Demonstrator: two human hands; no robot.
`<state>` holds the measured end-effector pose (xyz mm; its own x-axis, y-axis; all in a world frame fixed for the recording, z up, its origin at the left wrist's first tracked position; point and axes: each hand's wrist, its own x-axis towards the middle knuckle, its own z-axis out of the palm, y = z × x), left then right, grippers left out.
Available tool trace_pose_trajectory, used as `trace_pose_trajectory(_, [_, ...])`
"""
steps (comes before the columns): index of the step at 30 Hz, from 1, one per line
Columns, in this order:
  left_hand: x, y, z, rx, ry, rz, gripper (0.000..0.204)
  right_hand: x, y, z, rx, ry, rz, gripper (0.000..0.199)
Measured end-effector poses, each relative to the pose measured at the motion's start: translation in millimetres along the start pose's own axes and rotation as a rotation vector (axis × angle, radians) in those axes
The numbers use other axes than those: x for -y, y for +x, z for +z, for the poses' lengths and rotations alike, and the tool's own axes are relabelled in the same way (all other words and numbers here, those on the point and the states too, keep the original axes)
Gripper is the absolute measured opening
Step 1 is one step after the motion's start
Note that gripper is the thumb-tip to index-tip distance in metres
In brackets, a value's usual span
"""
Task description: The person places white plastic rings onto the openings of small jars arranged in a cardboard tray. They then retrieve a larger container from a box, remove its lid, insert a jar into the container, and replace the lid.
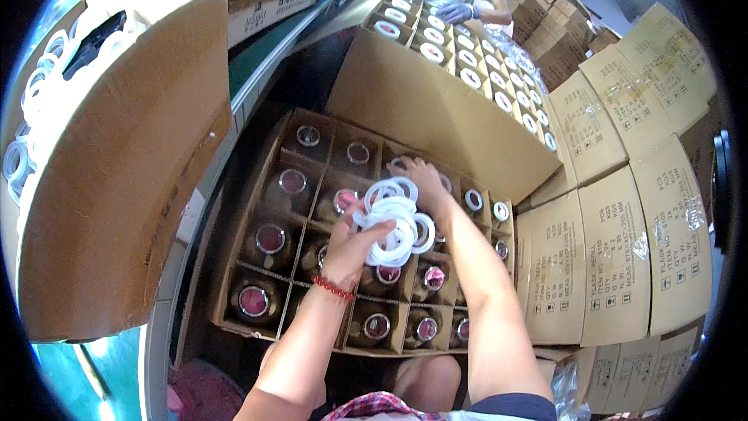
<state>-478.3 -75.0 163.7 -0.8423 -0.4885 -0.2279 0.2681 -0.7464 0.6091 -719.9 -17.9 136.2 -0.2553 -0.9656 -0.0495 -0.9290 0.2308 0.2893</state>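
Observation:
My left hand [348,245], a red beaded bracelet at its wrist, is closed round a bunch of white plastic rings [393,222]. These hang above an open, divided carton [313,218] of glass flask liners [270,238], which stand upright with silvery rims and reddish mouths. My right hand [423,181] reaches into the carton's far row, its fingers bent down over one flask mouth. A pale ring shows at those fingertips, though the hand partly hides it. A few other far-row flasks towards the right have white rings round their mouths; the nearer ones show bare rims.
Beyond stands a second divided carton [436,109] of flasks with white rings. A co-worker's gloved hand [458,12] rests at its far side. At left, a tall carton [132,164] holds many loose rings [19,160] beside a blue-green surface [86,374]. Sealed cartons [615,253] are stacked at right.

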Motion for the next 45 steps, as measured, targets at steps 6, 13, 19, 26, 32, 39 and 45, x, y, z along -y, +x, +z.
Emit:
trace_pose_trajectory(6, [-4, 1, -1, -0.025, -0.031, 0.082, 0.043, 0, -7, -4, -0.213, 0.3, 0.083, 0.041])
trace_pose_trajectory(13, [-6, 3, -1, 0.015, -0.03, 0.065, 0.047, 21, -41, -100, -0.184, 1.483, 0.283, 0.033])
trace_pose_trajectory(19, [-3, 4, -3, 0.006, -0.01, 0.085, 0.044, 33, -39, -126, 0.056, 1.497, 0.346, 0.026])
trace_pose_trajectory(26, [7, 5, -6, 0.048, -0.066, 0.048, 0.045, 4, -1, -91, -0.289, 1.704, 0.506, 0.022])
trace_pose_trajectory(32, [4, -1, 6, 0.061, -0.096, 0.01, 0.044, 10, 60, 2, -0.615, 0.892, 0.255, 0.026])
trace_pose_trajectory(39, [-6, -7, -2, 0.051, -0.099, 0.034, 0.044, 46, 55, 13, -0.277, 0.228, -0.025, 0.03])
trace_pose_trajectory(45, [3, -3, 2, 0.076, -0.135, 0.026, 0.048, 25, 40, 31, -0.295, 0.197, -0.003, 0.035])
